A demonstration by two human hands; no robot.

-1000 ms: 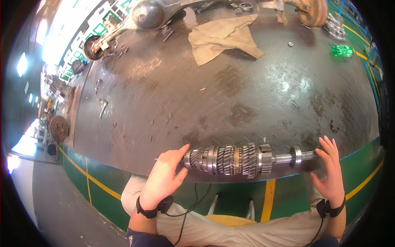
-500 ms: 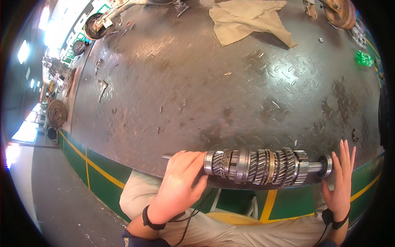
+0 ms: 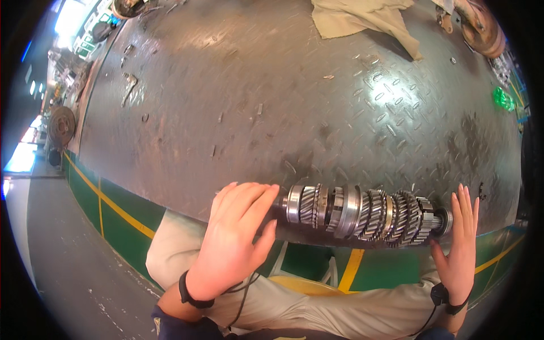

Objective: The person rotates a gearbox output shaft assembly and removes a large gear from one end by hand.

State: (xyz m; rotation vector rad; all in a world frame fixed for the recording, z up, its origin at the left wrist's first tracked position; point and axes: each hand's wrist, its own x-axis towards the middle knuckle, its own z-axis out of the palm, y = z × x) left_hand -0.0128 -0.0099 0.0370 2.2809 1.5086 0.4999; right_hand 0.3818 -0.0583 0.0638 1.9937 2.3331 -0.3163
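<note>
A metal gear shaft (image 3: pixel 371 212) lies crosswise along the near edge of the steel table. It carries several toothed gears and rings. My left hand (image 3: pixel 232 241) is closed loosely over the thin left end of the shaft, its thumb on the near side. The back of the hand hides most of that end. At the other end, my right hand (image 3: pixel 458 243) is open, fingers stretched out and palm against a bearing (image 3: pixel 443 222). The bearing sits on the splined end, close to the last gear.
A tan cloth (image 3: pixel 368 22) lies at the far side of the table (image 3: pixel 187 113). Rusty round parts (image 3: pixel 481 28) stand far right, near a green plastic bottle (image 3: pixel 503 99). A small metal tool (image 3: pixel 129 89) and loose bits lie on the left. A dark ring (image 3: pixel 481 191) is beyond my right hand.
The bearing at the right end has moved inward along the splines, narrowing its gap to the gears, with my right palm against it. The whole view has shifted a little.
</note>
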